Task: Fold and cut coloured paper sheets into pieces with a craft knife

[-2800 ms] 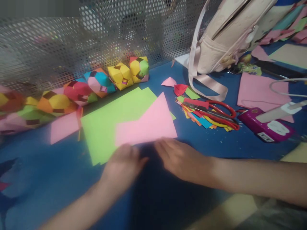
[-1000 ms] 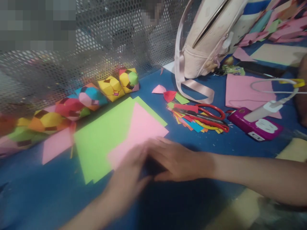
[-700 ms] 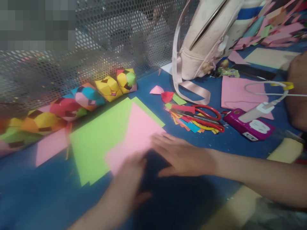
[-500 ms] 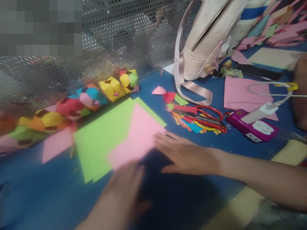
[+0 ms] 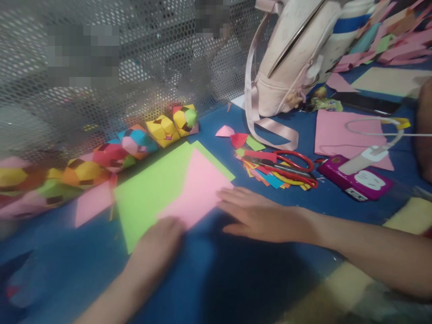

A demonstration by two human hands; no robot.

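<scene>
Pink paper [image 5: 200, 186] lies atop green sheets [image 5: 145, 189], just beyond and between a person's two hands. The right hand [image 5: 259, 216], open with fingers outstretched, touches its right edge; the left hand [image 5: 160, 243], its grip too blurred to tell, covers the near-left corner.

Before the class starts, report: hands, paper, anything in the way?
Left hand, right hand at edges of pink paper. Pink paper partly over green paper. Scissors to the right, not in the way.
</scene>
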